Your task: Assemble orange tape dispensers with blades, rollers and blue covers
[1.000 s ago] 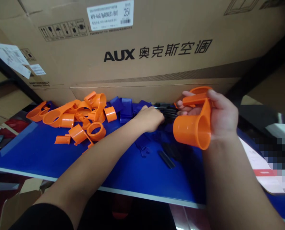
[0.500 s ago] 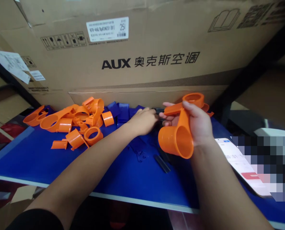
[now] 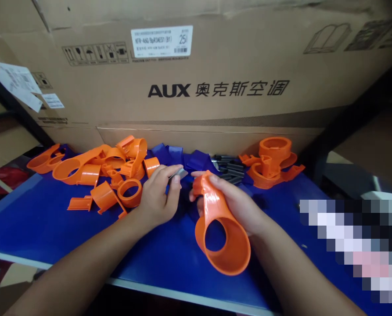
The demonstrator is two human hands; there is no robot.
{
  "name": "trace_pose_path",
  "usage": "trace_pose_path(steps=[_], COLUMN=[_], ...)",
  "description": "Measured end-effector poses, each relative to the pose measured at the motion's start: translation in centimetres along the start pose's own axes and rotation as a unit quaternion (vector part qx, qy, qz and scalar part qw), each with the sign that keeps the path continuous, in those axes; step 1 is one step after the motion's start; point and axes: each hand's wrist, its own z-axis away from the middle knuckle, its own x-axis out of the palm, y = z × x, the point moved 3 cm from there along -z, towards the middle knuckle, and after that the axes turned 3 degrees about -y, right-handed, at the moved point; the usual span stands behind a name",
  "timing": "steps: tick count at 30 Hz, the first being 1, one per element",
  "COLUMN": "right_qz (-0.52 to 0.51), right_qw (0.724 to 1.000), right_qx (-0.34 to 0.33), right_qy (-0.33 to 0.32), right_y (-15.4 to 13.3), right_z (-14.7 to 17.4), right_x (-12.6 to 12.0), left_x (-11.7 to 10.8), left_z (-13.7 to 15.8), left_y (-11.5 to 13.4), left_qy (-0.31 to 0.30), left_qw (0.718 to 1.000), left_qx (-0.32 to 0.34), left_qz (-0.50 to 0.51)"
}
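Observation:
My left hand (image 3: 158,197) pinches a small flat grey metal piece (image 3: 181,173), perhaps a blade, between thumb and fingers. Just to its right, my right hand (image 3: 238,199) is closed around the handle of an orange plastic tape dispenser (image 3: 227,245). The dispenser's wide round ring hangs down toward me, and its narrow end points up toward the left hand. A gap separates the metal piece from the dispenser. Several fingers of the right hand are partly hidden behind the orange handle.
Loose orange plastic parts (image 3: 105,195) are heaped on the left of the blue shelf (image 3: 34,228). Dark blue pieces (image 3: 198,160) and short black tubes (image 3: 234,169) lie behind my hands. More orange parts (image 3: 275,149) stand at right. A large cardboard box (image 3: 215,109) blocks the back.
My left hand has drawn back left from the black tubes and now shows the metal piece. My right hand has moved left and lower, turning the tape dispenser so its ring faces me.

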Motion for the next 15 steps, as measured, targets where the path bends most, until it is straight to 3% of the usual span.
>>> trace_pose_path(steps=[7,10,15], right_qz=[0.156,0.148,0.075], right_qw=[0.986,0.987,0.991], right_qx=[-0.06,-0.064,-0.09], right_qy=[0.018,0.028,0.058], right_y=[0.1,0.4,1.2], right_z=[0.8,1.1,0.8], right_x=[0.4,0.6,0.7], left_x=[-0.1,0.0,0.3], left_z=[1.5,2.1,3.4], left_y=[0.9,2.0,4.3], left_qy=[0.051,0.055,0.046], left_qw=[0.984,0.975,0.976], left_qx=[-0.098,-0.11,-0.067], left_qz=[0.14,0.184,0.201])
